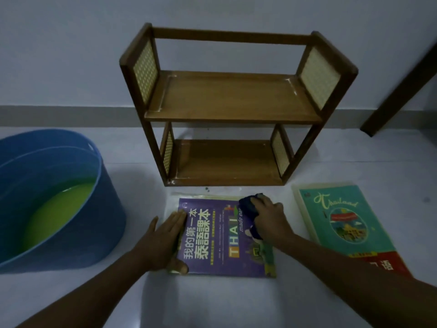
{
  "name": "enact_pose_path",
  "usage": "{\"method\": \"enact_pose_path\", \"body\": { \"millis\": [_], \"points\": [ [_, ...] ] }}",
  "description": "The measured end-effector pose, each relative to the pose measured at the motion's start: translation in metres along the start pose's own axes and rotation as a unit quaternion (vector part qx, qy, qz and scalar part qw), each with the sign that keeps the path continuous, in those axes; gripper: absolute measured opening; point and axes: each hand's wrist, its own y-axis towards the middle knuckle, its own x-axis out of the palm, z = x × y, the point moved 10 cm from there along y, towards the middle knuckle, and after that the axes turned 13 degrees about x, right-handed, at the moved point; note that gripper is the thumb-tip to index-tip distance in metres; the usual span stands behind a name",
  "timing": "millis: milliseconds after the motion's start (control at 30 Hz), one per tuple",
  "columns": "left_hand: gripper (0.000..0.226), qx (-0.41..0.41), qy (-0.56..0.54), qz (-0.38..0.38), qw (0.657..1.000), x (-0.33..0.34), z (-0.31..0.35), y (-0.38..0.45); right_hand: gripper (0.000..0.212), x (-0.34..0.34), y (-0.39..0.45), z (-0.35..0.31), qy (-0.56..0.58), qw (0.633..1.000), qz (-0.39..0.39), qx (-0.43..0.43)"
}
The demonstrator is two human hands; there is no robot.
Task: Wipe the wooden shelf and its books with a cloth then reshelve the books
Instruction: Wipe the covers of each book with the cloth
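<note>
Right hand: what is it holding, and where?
The right hand grips the dark cloth bunched from above, pressed on the purple book.

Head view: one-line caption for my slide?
Right hand wipes purple book with dark cloth; left hand steadies it.

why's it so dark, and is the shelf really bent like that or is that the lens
Head view: dim, bluish light overall, with soft shadows under both arms. The two-tier wooden shelf with cane side panels splays outward at the top, which looks like wide-angle distortion. The purple book's large title stays legible; the dark cloth under the right hand is softly blurred.
</note>
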Motion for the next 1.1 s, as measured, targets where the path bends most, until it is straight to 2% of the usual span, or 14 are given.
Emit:
{"method": "enact_pose_path", "body": {
  "millis": [67, 167, 233, 300, 400, 467, 567, 633, 700, 833, 900, 967, 1033, 1100],
  "points": [
    [0.127, 0.013, -0.014, 0.017, 1.0, -0.004, 0.002, -0.001, 0.07, 0.004, -0.021, -0.033, 0.053, 0.999, -0.007, -0.01],
    [0.13, 0.03, -0.031, 0.04, 0.998, -0.008, 0.004, -0.002, 0.079, 0.032, -0.093, -0.13, 0.081, 0.962, -0.026, -0.26],
    [0.131, 0.038, -0.024, 0.043, 0.998, -0.007, 0.004, -0.004, 0.074, 0.035, -0.099, -0.151, 0.05, 0.933, -0.045, -0.355],
    [0.133, 0.037, -0.028, 0.042, 0.998, -0.007, 0.003, -0.004, 0.068, 0.018, -0.053, -0.137, 0.045, 0.948, 0.016, -0.314],
    [0.133, 0.031, -0.032, 0.044, 0.998, -0.007, 0.003, -0.004, 0.06, 0.003, 0.032, -0.074, 0.131, 0.989, 0.011, -0.063],
    [0.134, 0.038, -0.032, 0.046, 0.998, -0.008, 0.006, -0.003, 0.069, -0.001, 0.039, -0.064, 0.113, 0.994, 0.006, 0.016],
    [0.136, 0.043, -0.039, 0.063, 0.996, -0.007, 0.004, -0.005, 0.085, 0.007, -0.025, -0.129, 0.072, 0.99, -0.019, -0.123],
    [0.135, 0.041, -0.028, 0.059, 0.997, -0.003, 0.001, -0.007, 0.08, 0.024, -0.087, -0.177, 0.045, 0.954, -0.022, -0.296],
    [0.135, 0.036, -0.024, 0.047, 0.998, 0.002, 0.0, -0.009, 0.065, 0.033, -0.105, -0.179, 0.039, 0.932, -0.035, -0.359],
    [0.143, 0.028, -0.02, 0.035, 0.999, 0.003, 0.0, -0.008, 0.069, 0.001, -0.029, -0.077, 0.142, 0.979, -0.012, -0.148],
    [0.143, 0.026, -0.021, 0.04, 0.999, 0.003, -0.001, -0.007, 0.065, 0.0, 0.006, 0.0, 0.123, 0.992, 0.022, -0.008],
    [0.143, 0.027, -0.021, 0.043, 0.999, 0.003, 0.0, -0.006, 0.07, 0.008, 0.007, 0.03, 0.074, 0.995, 0.024, 0.062],
    [0.141, 0.029, -0.017, 0.04, 0.999, 0.003, 0.001, -0.004, 0.077, 0.025, -0.019, 0.0, 0.041, 0.999, 0.005, 0.02],
    [0.136, 0.03, -0.007, 0.036, 0.999, 0.004, 0.001, -0.004, 0.08, 0.036, -0.072, -0.073, 0.054, 0.986, 0.004, -0.159]
  ]
}}
